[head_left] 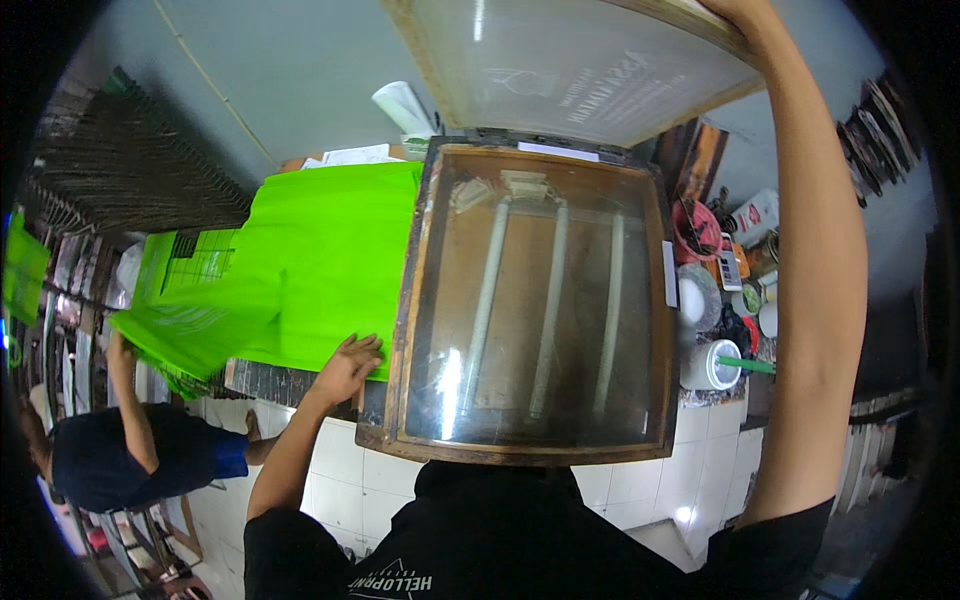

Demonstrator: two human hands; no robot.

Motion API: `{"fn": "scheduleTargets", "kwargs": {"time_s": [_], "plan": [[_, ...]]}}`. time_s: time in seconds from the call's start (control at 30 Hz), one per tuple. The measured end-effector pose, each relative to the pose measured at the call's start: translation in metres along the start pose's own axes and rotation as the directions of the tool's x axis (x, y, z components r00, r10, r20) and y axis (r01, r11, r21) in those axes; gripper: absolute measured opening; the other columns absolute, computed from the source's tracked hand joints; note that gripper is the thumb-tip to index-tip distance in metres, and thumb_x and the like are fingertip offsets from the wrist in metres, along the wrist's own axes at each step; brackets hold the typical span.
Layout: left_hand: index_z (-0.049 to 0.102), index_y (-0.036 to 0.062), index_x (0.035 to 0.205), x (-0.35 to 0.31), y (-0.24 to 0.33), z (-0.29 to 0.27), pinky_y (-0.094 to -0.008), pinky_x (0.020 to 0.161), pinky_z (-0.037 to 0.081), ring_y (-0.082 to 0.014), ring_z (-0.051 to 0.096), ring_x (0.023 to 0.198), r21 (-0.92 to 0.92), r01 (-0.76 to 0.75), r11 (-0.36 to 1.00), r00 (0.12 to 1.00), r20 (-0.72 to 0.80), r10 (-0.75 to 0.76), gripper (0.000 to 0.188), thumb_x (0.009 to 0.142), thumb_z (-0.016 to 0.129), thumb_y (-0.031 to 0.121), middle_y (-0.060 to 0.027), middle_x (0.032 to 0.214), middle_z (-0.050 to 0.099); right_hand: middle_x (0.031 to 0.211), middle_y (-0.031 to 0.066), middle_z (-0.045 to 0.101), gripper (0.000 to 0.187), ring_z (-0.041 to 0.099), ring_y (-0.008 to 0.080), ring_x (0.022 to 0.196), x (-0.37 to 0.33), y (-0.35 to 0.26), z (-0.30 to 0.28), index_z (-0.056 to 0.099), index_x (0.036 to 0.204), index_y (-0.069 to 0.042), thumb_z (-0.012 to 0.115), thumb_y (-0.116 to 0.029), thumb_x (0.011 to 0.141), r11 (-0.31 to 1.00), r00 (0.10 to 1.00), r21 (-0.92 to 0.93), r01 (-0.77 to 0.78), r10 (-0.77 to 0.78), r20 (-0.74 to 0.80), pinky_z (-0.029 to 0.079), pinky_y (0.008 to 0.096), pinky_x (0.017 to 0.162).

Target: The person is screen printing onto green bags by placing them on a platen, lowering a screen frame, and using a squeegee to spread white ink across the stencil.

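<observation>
My left hand (348, 370) lies on the near right corner of a bright green fabric sheet (340, 260), its fingers stretched out beside the wooden edge of a glass-topped light box (540, 452). Through the glass, several white tubes (550, 310) show inside the box. My right arm reaches up to a raised screen-printing frame (600, 75), which tilts above the far side of the box. At the picture's top edge, my right hand (735, 8) grips the frame's rim; most of its fingers are cut off from view. Pale lettering marks the mesh.
At the left, a co-worker (130, 455) in dark clothes lifts another part of green fabric (200, 320). Dark stacked racks (130, 150) stand behind. Right of the box are a white tub (708, 366) with a green stick, a pink basket (695, 228) and a phone-like device (729, 262).
</observation>
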State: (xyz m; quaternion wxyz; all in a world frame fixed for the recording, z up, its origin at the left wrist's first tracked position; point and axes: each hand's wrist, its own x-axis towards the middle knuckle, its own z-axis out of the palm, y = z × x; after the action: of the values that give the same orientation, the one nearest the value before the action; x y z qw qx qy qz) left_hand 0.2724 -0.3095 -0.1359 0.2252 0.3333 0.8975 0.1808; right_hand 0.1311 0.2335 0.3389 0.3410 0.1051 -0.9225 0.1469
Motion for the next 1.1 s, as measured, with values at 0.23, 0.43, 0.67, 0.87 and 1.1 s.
{"fn": "scheduleTargets", "kwargs": {"time_s": [0.23,0.43,0.67,0.87,1.1], "plan": [[0.063,0.0074,0.133,0.007,0.037,0.013,-0.0492,0.117,0.034,-0.0344,0.048,0.136,0.295,0.005,0.955,0.955,-0.285,0.083,0.047,0.09,0.071,0.025,-0.0188,0.145,0.055,0.102,0.033,0.071,0.05,0.072,0.0388,0.094,-0.009,0.003,-0.007,0.071,0.11,0.011,0.078,-0.03,0.083,0.999,1.0,0.031,0.023,-0.023,0.001,0.053,0.0433,0.088],[0.066,0.0025,0.117,0.006,-0.005,0.008,-0.0466,0.093,0.05,-0.0298,0.066,0.106,-0.86,-0.134,0.493,0.756,-0.41,-0.51,0.028,0.098,0.065,0.023,-0.0119,0.116,0.071,0.105,0.0358,0.069,0.052,0.071,0.042,0.098,0.007,0.012,0.0,0.07,0.111,0.012,0.077,-0.032,0.084,0.999,1.0,-0.045,0.009,-0.009,0.004,0.053,0.0435,0.091],[0.068,0.0033,0.111,0.02,0.073,-0.058,-0.0364,0.108,0.045,-0.0182,0.065,0.115,-0.929,-0.315,0.195,0.719,-0.368,-0.59,0.022,0.103,0.059,0.022,-0.0078,0.121,0.07,0.105,0.0366,0.069,0.054,0.071,0.0432,0.1,0.009,0.016,0.001,0.069,0.112,0.014,0.077,-0.031,0.083,0.999,0.999,0.023,0.039,-0.039,0.004,0.053,0.0438,0.093],[0.074,0.0112,0.113,0.097,0.206,0.009,-0.0544,0.126,0.012,-0.0288,0.033,0.151,-0.259,-0.274,0.926,0.915,-0.366,0.169,0.026,0.102,0.058,0.029,-0.0143,0.153,0.049,0.106,0.035,0.07,0.053,0.071,0.0424,0.099,0.014,0.022,0.002,0.07,0.111,0.014,0.077,-0.03,0.083,0.999,0.999,0.015,0.045,-0.045,0.01,0.053,0.0438,0.093],[0.073,0.0113,0.119,0.14,0.331,0.056,-0.0589,0.124,0.015,-0.0299,0.034,0.151,-0.176,-0.471,0.864,0.876,-0.208,0.435,0.028,0.098,0.065,0.029,-0.0146,0.154,0.048,0.106,0.0323,0.071,0.05,0.07,0.0423,0.101,0.026,0.035,0.01,0.072,0.109,0.011,0.077,-0.031,0.083,0.985,0.984,-0.061,0.162,-0.166,-0.072,0.053,0.0445,0.093]]}}
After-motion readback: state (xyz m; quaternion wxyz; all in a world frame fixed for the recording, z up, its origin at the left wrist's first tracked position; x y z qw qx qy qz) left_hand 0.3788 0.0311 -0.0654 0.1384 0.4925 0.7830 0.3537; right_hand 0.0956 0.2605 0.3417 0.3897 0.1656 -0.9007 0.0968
